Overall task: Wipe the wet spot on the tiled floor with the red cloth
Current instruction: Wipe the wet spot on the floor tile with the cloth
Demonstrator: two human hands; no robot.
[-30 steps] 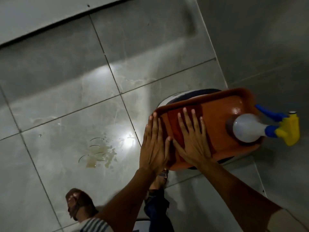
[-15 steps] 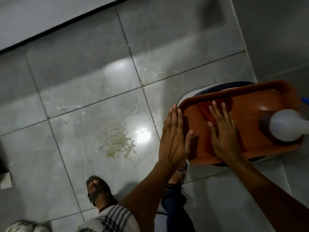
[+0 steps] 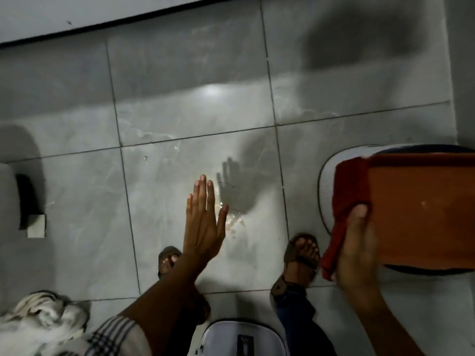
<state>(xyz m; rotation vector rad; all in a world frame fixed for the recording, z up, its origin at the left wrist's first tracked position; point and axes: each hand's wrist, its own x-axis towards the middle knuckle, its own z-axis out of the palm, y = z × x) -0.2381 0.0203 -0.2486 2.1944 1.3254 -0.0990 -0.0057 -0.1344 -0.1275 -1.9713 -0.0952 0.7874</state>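
The red cloth (image 3: 345, 199) hangs over the left rim of an orange tray (image 3: 421, 214) at the right. My right hand (image 3: 356, 249) grips the cloth's lower part, thumb on top. On the grey tiled floor (image 3: 180, 111), the wet spot (image 3: 232, 222) is a small yellowish puddle near the middle. It lies just right of my left hand (image 3: 204, 222), which hovers flat with fingers straight and together, holding nothing. That hand hides part of the spot and throws a shadow over it.
The tray rests on a white round stool (image 3: 327, 173) with a dark rim. My sandalled feet (image 3: 302, 255) stand just below the spot. A crumpled white cloth (image 3: 43, 314) lies bottom left. A white fixture (image 3: 15, 196) sits at the left edge, a wall base along the top.
The view swung left, so the tray slid to the right edge and the spray bottle left the frame. My right hand closed on the red cloth. My left hand left the tray and now hovers by the spot.
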